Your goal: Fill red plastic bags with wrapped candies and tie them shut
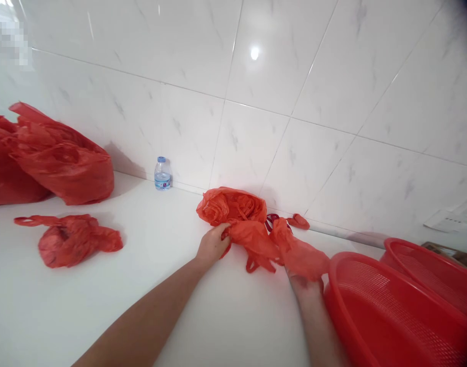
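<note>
My left hand (214, 243) is closed, with its fingers gripping the edge of a thin red plastic bag (254, 239). The bag stretches across to my right hand (305, 283), whose fingers are hidden under or inside the film, so their position cannot be made out. Just behind my hands, against the wall, lies a bundle of crumpled red plastic bags (233, 204). Beside it are a dark red strap or cord (272, 219) and a small red scrap (299, 221).
To the right stand two red plastic baskets (334, 275) with perforated walls. A small water bottle (162, 176) is by the tiled wall. At left, a knotted red bag (75, 239) lies on the white tabletop (149, 229), before large full red bags (65, 163).
</note>
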A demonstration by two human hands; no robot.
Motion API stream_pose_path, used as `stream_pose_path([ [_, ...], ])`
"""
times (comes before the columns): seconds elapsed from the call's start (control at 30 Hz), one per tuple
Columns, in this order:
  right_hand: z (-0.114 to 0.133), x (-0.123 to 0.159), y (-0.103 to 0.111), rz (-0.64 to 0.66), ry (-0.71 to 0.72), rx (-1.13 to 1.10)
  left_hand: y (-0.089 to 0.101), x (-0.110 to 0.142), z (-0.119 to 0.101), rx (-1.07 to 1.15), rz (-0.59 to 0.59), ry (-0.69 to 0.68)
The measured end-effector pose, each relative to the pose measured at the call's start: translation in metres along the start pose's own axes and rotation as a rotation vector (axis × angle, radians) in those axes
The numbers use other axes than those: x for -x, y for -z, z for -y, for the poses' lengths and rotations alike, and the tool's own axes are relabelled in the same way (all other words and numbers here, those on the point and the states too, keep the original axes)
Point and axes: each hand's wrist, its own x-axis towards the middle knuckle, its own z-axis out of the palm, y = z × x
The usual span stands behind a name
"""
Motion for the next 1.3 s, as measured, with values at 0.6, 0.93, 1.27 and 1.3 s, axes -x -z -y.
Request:
stream_pose_path([
  [0.6, -0.02, 0.003, 0.008, -0.09, -0.05, 0.056, -0.001, -0.069, -0.025, -0.178, -0.208, -0.18],
  [0.93, -0.042, 0.008, -0.014, -0.045, 0.116, 0.568, -0.04, -0.119, -0.001, -0.268, -0.045, 0.045],
  [1.27, -0.041, 0.012, -0.024, 0.025, 0.203, 0.891, -0.038, -0.143, 0.01, -0.073, -0.214, 0.117],
  [1.3, -0.041, 0.012, -0.023, 0.026, 0.2, 0.891, -0.036, -0.135, 0.007, -0.05, -0.249, 0.077],
])
